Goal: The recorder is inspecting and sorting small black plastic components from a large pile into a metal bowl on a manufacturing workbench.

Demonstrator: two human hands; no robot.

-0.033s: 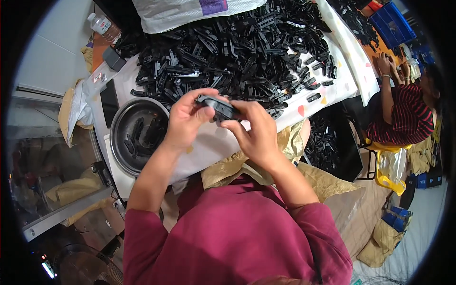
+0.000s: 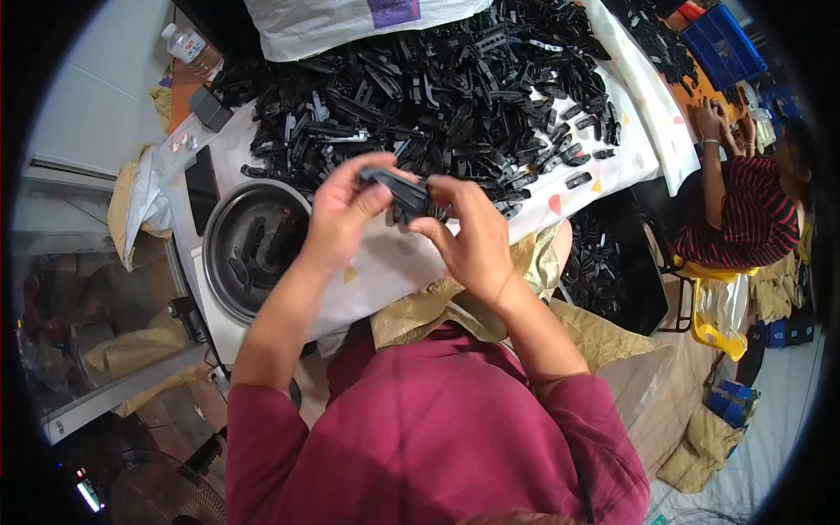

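Elongated dark-grey and black part, seemingly hard plastic [image 2: 398, 188], one piece. Form: long and narrow, rounded at the left end, with a smooth, slightly curved upper face. Finish: semi-gloss; a paler grey sheen runs lengthwise along the top, while the underside is nearly black. Attitude: tilted, left end higher in view, right end lower. Condition: finer detail is lost to blur and to the covering fingers. Location: in the person's hands, over the table, right of the round, silvery metal basin [image 2: 226, 219] and slightly farther from the person than the basin's middle.

Left hand [image 2: 337, 219]: gripping the left end, thumb on the near side, fingers over the far side; stands just right of the basin's rim.

Right hand [image 2: 477, 232]: curled, thumb and forefinger at the right end; whether they pinch or only touch cannot be told. Farther right of the basin than the left hand.

Associated items: several black, narrow pieces [image 2: 241, 262], lying inside the basin. Broad heap of black and grey elongated parts [image 2: 420, 105], beyond the basin and to its right. White table covering with coloured shapes [image 2: 376, 280], extending right of the basin. Crinkled, gold-coloured sheet [image 2: 411, 319], right of the basin and nearer the person.
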